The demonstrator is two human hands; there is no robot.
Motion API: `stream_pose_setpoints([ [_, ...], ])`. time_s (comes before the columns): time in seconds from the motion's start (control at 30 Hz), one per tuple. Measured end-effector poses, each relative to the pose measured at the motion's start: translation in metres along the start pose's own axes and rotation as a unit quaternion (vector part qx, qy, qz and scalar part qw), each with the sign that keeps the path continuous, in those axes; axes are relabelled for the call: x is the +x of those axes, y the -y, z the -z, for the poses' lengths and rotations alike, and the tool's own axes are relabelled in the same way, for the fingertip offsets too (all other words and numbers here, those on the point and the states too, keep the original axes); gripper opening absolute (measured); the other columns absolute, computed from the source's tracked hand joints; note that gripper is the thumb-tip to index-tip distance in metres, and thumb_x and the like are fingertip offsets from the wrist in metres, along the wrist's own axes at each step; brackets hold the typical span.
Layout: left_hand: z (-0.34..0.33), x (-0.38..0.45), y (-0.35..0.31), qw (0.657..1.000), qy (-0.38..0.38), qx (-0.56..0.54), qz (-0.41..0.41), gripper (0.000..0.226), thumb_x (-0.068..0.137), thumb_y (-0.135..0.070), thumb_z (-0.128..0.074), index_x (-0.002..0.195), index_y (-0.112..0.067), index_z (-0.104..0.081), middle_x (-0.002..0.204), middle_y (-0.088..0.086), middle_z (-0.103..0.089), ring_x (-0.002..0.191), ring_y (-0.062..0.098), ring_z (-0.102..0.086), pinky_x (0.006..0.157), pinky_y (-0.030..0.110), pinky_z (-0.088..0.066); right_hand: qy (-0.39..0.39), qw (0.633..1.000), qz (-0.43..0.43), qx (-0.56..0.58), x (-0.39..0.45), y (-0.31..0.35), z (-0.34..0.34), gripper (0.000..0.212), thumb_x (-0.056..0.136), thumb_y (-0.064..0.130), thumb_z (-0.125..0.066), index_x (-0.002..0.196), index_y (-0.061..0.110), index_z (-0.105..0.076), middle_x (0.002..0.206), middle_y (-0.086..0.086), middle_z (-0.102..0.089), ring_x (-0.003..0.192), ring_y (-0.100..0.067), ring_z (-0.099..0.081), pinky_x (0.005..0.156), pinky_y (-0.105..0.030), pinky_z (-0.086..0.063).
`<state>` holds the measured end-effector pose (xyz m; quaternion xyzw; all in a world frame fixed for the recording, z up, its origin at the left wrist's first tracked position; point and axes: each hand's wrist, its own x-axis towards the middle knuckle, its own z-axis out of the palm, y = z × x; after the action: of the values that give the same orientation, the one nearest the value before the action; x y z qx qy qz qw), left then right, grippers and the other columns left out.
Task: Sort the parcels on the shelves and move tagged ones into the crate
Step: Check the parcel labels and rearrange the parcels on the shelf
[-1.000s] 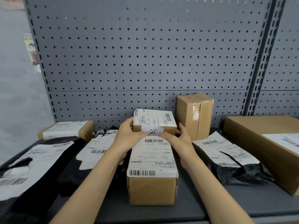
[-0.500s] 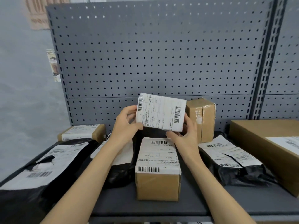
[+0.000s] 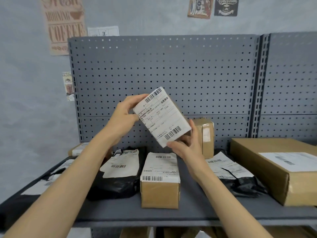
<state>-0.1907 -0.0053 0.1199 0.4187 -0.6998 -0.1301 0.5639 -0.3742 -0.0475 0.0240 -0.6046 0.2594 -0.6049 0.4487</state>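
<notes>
A small box parcel [image 3: 162, 116], its white shipping label facing me, is held up in the air above the grey shelf [image 3: 197, 210] and tilted to the left. My left hand [image 3: 124, 115] grips its upper left edge. My right hand [image 3: 186, 145] holds its lower right corner from below. Under it on the shelf stands a brown labelled box [image 3: 159, 181]. No crate is in view.
Black mailer bags with labels lie left [image 3: 118, 176] and right [image 3: 235, 176] of the brown box. An upright brown box [image 3: 205, 134] stands against the pegboard [image 3: 171, 74]. A large flat carton [image 3: 277, 169] fills the right end. More cardboard shows below the shelf.
Both hands lifted the small parcel off the stack, raised it higher and turned it so that its label tilts left. The view rose and now takes in the wall posters.
</notes>
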Motion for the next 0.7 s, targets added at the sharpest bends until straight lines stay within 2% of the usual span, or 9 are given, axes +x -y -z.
stream_pose_setpoints([
  [0.1,-0.005,0.0,-0.006,1.0,-0.01,0.006,0.006,0.063,0.081,0.016,-0.048,0.124,-0.029,-0.055,0.133,-0.005,-0.048,0.127,0.009,-0.042,0.103,0.031,-0.04,-0.007,1.0,-0.013,-0.005,-0.006,0.004,0.004,0.081,0.075,0.008,-0.075,0.138,0.032,-0.029,0.117,0.003,-0.064,0.106,-0.005,-0.062,0.091,-0.033,-0.053],
  [0.17,-0.014,-0.001,-0.007,0.999,-0.017,-0.021,0.031,0.064,0.085,0.012,-0.048,0.136,-0.025,-0.044,0.143,-0.003,-0.04,0.133,0.01,-0.036,0.108,0.034,-0.035,-0.012,1.0,-0.028,0.001,-0.01,0.007,0.008,0.072,0.079,0.011,-0.073,0.136,0.026,-0.033,0.114,0.002,-0.068,0.11,-0.01,-0.062,0.099,-0.038,-0.048],
  [0.23,-0.025,-0.004,-0.006,0.996,-0.013,-0.072,0.056,0.069,0.089,0.006,-0.049,0.145,-0.027,-0.024,0.149,-0.006,-0.032,0.134,0.01,-0.035,0.107,0.033,-0.035,-0.007,0.999,-0.032,-0.006,-0.012,0.011,0.012,0.066,0.08,0.012,-0.072,0.135,0.021,-0.036,0.111,0.002,-0.07,0.108,-0.009,-0.063,0.097,-0.032,-0.048],
  [0.3,-0.034,-0.008,-0.003,0.992,0.0,-0.102,0.078,0.073,0.092,-0.005,-0.052,0.148,-0.03,-0.011,0.145,-0.008,-0.034,0.129,0.01,-0.041,0.105,0.034,-0.037,-0.006,0.999,-0.034,-0.019,-0.014,0.016,0.015,0.059,0.082,0.014,-0.071,0.132,0.021,-0.041,0.105,0.007,-0.073,0.103,-0.004,-0.065,0.091,-0.025,-0.048],
  [0.37,-0.043,-0.011,0.0,0.99,0.019,-0.107,0.092,0.065,0.094,-0.015,-0.051,0.146,-0.031,-0.016,0.137,-0.008,-0.044,0.121,0.008,-0.049,0.094,0.025,-0.045,-0.017,0.999,-0.03,-0.024,-0.014,0.021,0.018,0.051,0.083,0.018,-0.071,0.126,0.021,-0.045,0.1,0.012,-0.072,0.1,-0.003,-0.065,0.094,-0.027,-0.047],
  [0.43,-0.051,-0.015,0.004,0.987,0.031,-0.117,0.107,0.052,0.096,-0.017,-0.047,0.142,-0.03,-0.028,0.125,-0.012,-0.054,0.109,0.002,-0.056,0.081,0.019,-0.052,-0.03,0.999,-0.026,-0.031,-0.012,0.025,0.021,0.044,0.084,0.022,-0.069,0.121,0.02,-0.047,0.098,0.007,-0.07,0.102,-0.01,-0.065,0.094,-0.029,-0.048],
  [0.5,-0.055,-0.018,0.009,0.983,0.034,-0.126,0.131,0.045,0.097,-0.022,-0.044,0.14,-0.03,-0.034,0.119,-0.014,-0.058,0.108,0.004,-0.058,0.086,0.026,-0.052,-0.041,0.998,-0.033,-0.041,-0.01,0.028,0.024,0.039,0.086,0.027,-0.066,0.118,0.022,-0.045,0.094,0.002,-0.068,0.099,-0.014,-0.066,0.088,-0.026,-0.051],
  [0.57,-0.056,-0.02,0.015,0.979,0.043,-0.131,0.151,0.044,0.098,-0.027,-0.043,0.14,-0.032,-0.035,0.116,-0.018,-0.058,0.109,0.006,-0.057,0.089,0.03,-0.05,-0.042,0.997,-0.047,-0.051,-0.009,0.028,0.027,0.036,0.087,0.031,-0.063,0.117,0.024,-0.043,0.096,0.0,-0.067,0.093,-0.009,-0.066,0.081,-0.021,-0.051],
  [0.7,-0.055,-0.021,0.022,0.975,0.05,-0.125,0.179,0.04,0.098,-0.033,-0.04,0.138,-0.033,-0.039,0.128,-0.011,-0.053,0.115,0.011,-0.054,0.099,0.037,-0.046,-0.025,0.993,-0.084,-0.084,-0.008,0.022,0.028,0.042,0.09,0.031,-0.06,0.125,0.018,-0.043,0.1,-0.001,-0.066,0.094,-0.008,-0.064,0.082,-0.022,-0.049],
])
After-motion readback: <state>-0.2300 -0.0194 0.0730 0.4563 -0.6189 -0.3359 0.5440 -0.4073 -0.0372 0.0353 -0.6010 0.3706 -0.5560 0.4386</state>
